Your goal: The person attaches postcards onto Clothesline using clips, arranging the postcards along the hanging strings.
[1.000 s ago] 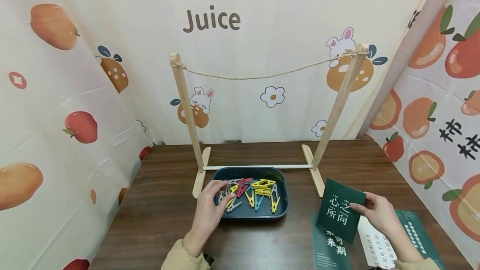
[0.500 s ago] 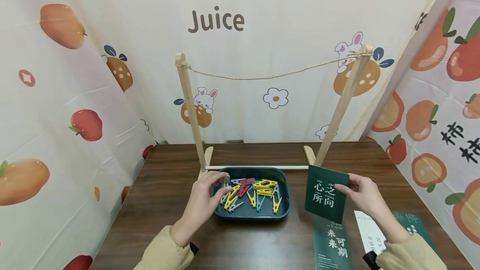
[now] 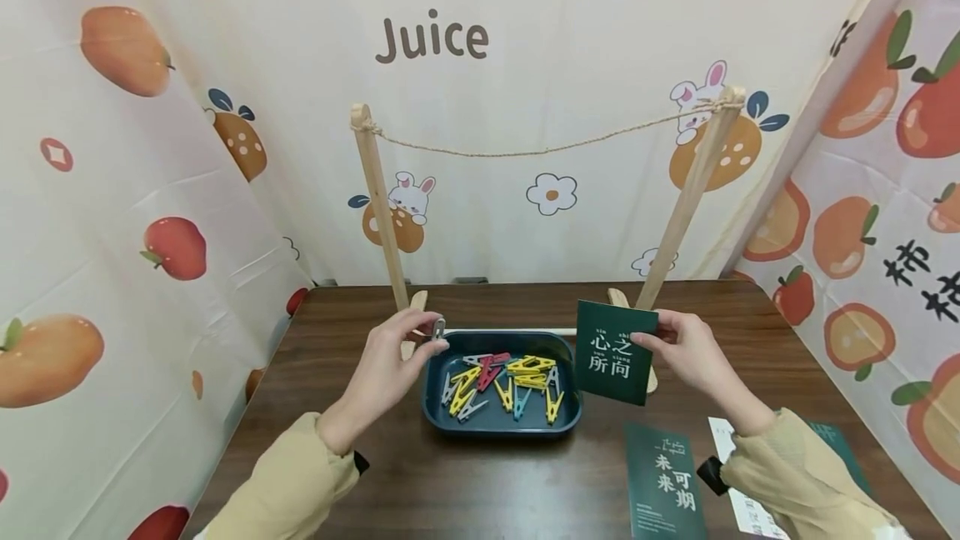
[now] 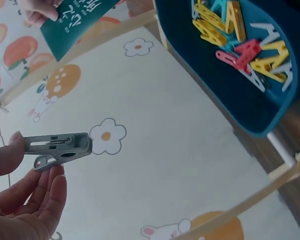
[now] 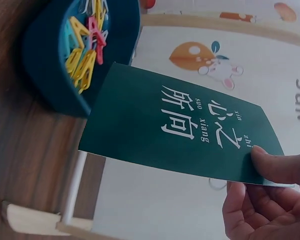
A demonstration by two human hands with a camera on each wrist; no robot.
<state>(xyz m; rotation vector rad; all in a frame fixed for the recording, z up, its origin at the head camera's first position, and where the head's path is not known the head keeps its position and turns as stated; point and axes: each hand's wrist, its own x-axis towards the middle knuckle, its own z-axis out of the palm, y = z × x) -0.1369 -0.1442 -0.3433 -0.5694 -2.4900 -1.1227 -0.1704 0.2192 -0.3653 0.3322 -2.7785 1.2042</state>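
Observation:
My left hand (image 3: 386,361) pinches a grey clothespin (image 4: 60,146) between thumb and fingers, above the left end of the blue tray (image 3: 501,433). In the left wrist view the clothespin lies sideways, its gripping end pointing away from the fingers. With thumb on the front and fingers behind, my right hand (image 3: 693,352) holds a dark green card (image 3: 613,357) by its upper right edge. White Chinese characters are printed on the card. It is raised beside the tray's right end, overlapping the right foot of the wooden stand (image 3: 686,202) in the head view.
A twine line (image 3: 510,154) sags between the stand's two posts. Yellow, red, grey and blue clothespins (image 3: 530,377) lie in the tray. Another green card (image 3: 663,482) and a white card (image 3: 750,515) lie on the wooden table (image 3: 487,486) at the front right.
The left hand has lifted the grey clothespin up and left out of the tray. The right hand has raised the green card and carried it left, away from the cards on the table.

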